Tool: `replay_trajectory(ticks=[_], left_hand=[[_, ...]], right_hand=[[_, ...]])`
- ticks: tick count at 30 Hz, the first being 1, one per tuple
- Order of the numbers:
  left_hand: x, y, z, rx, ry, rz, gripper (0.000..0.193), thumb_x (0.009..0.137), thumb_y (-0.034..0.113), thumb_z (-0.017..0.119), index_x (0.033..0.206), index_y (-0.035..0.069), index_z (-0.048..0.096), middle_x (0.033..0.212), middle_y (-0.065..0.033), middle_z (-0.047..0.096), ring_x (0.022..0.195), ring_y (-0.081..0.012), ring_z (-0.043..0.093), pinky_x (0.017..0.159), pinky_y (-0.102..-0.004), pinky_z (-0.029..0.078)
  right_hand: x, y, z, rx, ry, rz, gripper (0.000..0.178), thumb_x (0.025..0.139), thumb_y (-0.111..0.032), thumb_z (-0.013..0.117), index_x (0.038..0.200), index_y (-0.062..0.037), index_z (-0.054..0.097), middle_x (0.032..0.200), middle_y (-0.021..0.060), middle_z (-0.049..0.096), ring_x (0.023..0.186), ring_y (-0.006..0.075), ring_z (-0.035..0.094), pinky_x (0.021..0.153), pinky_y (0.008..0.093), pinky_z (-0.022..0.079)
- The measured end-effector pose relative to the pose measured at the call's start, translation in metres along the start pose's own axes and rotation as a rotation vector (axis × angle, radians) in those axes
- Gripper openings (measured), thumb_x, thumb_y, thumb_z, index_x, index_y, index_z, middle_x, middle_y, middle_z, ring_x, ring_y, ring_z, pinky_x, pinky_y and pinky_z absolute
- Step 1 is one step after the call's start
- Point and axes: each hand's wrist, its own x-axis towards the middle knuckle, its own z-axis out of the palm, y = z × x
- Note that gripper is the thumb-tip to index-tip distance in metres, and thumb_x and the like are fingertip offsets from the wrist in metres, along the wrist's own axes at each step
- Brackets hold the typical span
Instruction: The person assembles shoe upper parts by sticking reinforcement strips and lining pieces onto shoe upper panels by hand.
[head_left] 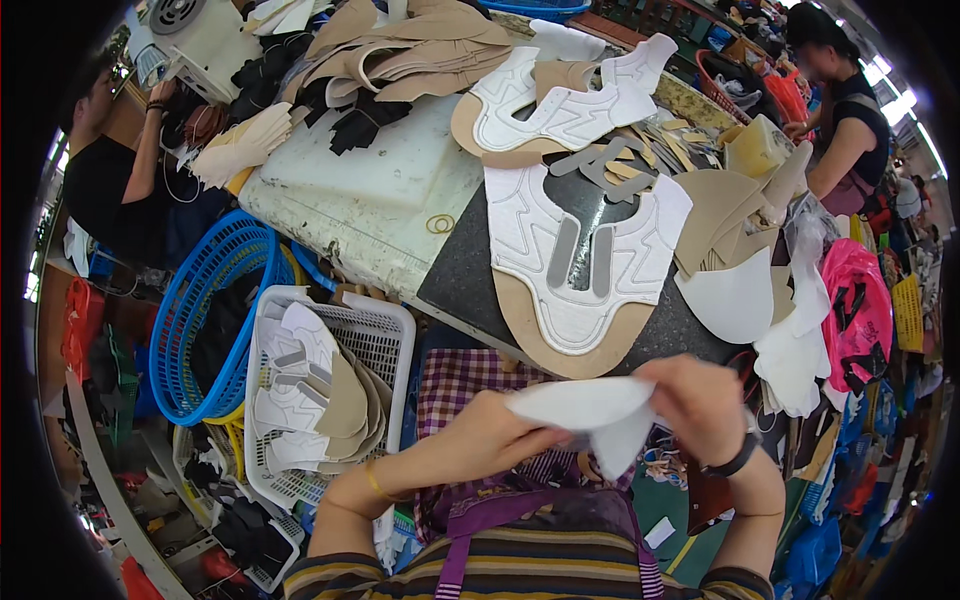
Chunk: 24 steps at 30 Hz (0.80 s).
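A white, curved sheet piece point(585, 402) is bent between my hands in front of my apron. Its left end is gripped by my left hand point(500, 435), fingers closed underneath. The other end is pinched in my right hand point(700, 400), which is slightly blurred. Just beyond, a white shoe upper point(520, 235) with a beige toe edge lies flat on a black slab point(455, 280). Two grey strips point(602, 262) sit along its throat. Another white shoe upper point(600, 110) lies farther back, partly overlapping the slab.
At the left, a white basket point(405, 370) holds several stacked shoe uppers, beside a blue basket point(165, 345). Beige and white cut pieces point(715, 225) lie right of the slab, near a pink bag point(850, 310). Co-workers sit at far left point(110, 180) and far right point(845, 130).
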Motion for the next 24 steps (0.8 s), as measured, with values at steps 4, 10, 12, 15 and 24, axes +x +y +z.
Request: replay_trajectory(ticks=[4, 10, 12, 15, 24], left_hand=[[-0.034, -0.018, -0.023, 0.14, -0.396, -0.254, 0.021, 0.088, 0.027, 0.059, 0.088, 0.008, 0.068, 0.067, -0.0118, 0.063, 0.062, -0.0316, 0.062, 0.054, -0.0343, 0.048], [-0.017, -0.019, -0.012, 0.716, -0.985, -0.481, 0.049, 0.08, 0.052, 0.061, 0.072, 0.004, 0.068, 0.058, -0.0105, 0.061, 0.055, -0.0298, 0.061, 0.051, -0.0347, 0.047], [0.009, 0.013, -0.026, 0.571, -0.681, -0.232, 0.045, 0.079, 0.05, 0.063, 0.08, 0.005, 0.067, 0.067, -0.01, 0.063, 0.061, -0.0294, 0.062, 0.055, -0.035, 0.048], [0.052, 0.014, -0.023, 0.513, -0.114, 0.306, 0.051, 0.074, 0.044, 0.07, 0.106, 0.006, 0.059, 0.098, -0.0107, 0.061, 0.09, -0.0283, 0.06, 0.075, -0.0362, 0.048], [0.049, -0.044, 0.002, 1.071, -0.427, 0.382, 0.064, 0.082, 0.018, 0.054, 0.142, 0.021, 0.032, 0.145, -0.0111, 0.032, 0.134, -0.0362, 0.03, 0.101, -0.0577, 0.031]], right_hand=[[-0.012, 0.028, -0.031, -0.255, 0.26, 0.264, 0.017, 0.078, 0.0, 0.063, 0.095, -0.0027, 0.06, 0.077, 0.0087, 0.062, 0.068, 0.0223, 0.063, 0.062, 0.0295, 0.048], [-0.017, 0.06, -0.048, 0.652, 0.245, 0.584, 0.011, 0.087, -0.006, 0.06, 0.096, -0.0006, 0.058, 0.085, -0.0002, 0.061, 0.077, 0.0041, 0.054, 0.069, 0.0186, 0.041], [-0.009, 0.058, -0.045, 0.754, 0.233, 0.577, 0.013, 0.087, -0.007, 0.06, 0.097, -0.0006, 0.057, 0.086, -0.0004, 0.061, 0.078, 0.0047, 0.055, 0.07, 0.0195, 0.042], [0.001, 0.059, -0.037, 0.844, 0.319, 0.554, 0.014, 0.087, -0.009, 0.061, 0.098, -0.0011, 0.058, 0.084, -0.0025, 0.06, 0.076, 0.0031, 0.053, 0.068, 0.0183, 0.041], [-0.016, 0.09, -0.029, 0.957, 0.284, 0.619, 0.017, 0.089, -0.013, 0.061, 0.1, -0.0009, 0.059, 0.09, -0.0005, 0.063, 0.082, 0.0059, 0.057, 0.076, 0.0214, 0.045]])
